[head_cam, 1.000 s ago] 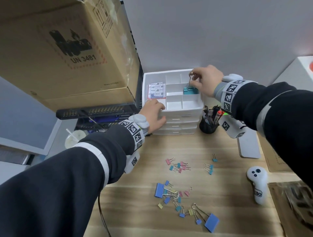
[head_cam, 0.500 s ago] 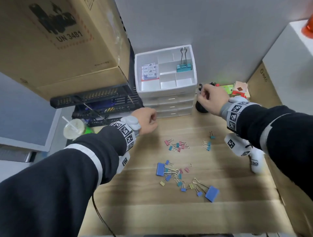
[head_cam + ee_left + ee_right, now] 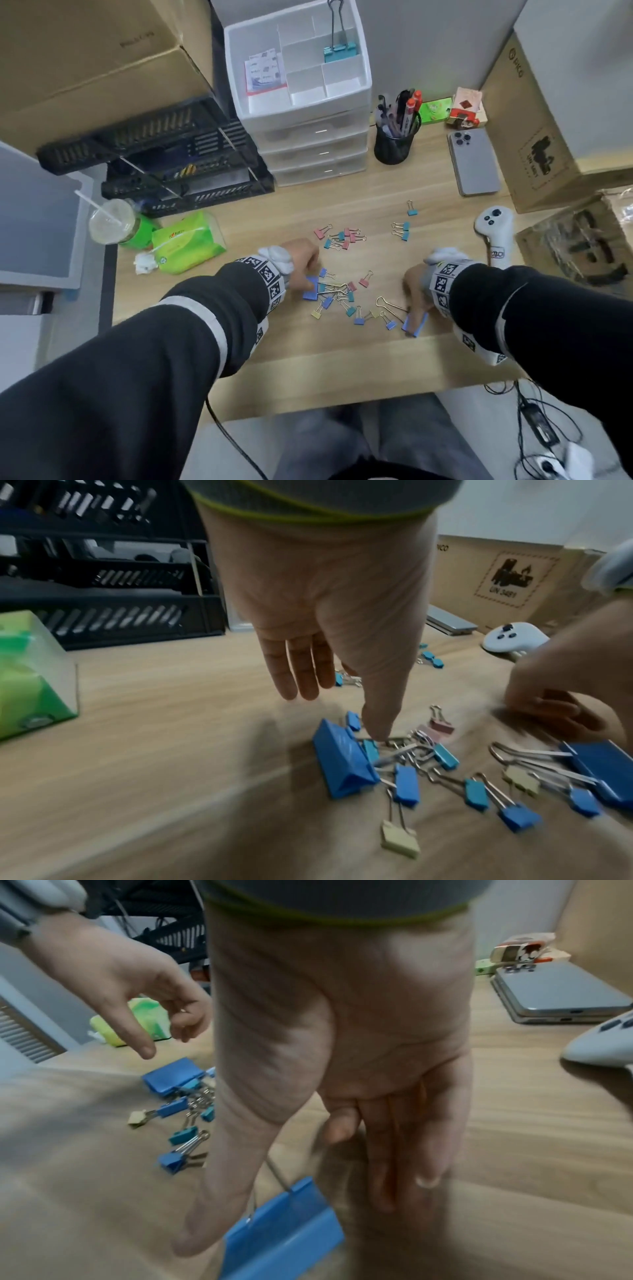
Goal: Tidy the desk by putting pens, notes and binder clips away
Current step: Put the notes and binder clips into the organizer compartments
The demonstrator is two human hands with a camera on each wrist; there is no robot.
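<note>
Several coloured binder clips [image 3: 342, 298] lie in a loose pile on the wooden desk. My left hand [image 3: 310, 274] hovers over the pile with straight fingers, and its thumb tip [image 3: 377, 734] touches the wire handles beside a large blue clip [image 3: 342, 767]. My right hand [image 3: 412, 301] reaches down over a second large blue clip [image 3: 284, 1231], which lies between the straight thumb and fingers [image 3: 394, 1177]. A teal clip [image 3: 339, 53] stands in a compartment of the white drawer organizer [image 3: 363, 92], and notes [image 3: 265, 70] lie in another. Pens fill a black cup [image 3: 394, 144].
More small clips [image 3: 342, 236] lie farther back. A phone [image 3: 476, 162] and a white controller [image 3: 493, 226] are at the right, before a cardboard box [image 3: 534, 137]. At the left are a green tissue pack [image 3: 186, 241], a drink cup [image 3: 111, 221] and black trays [image 3: 154, 154].
My right hand let go of the teal clip in the organizer. Both hands then dropped down to the clip pile near the desk's front, and the view tilted down.
</note>
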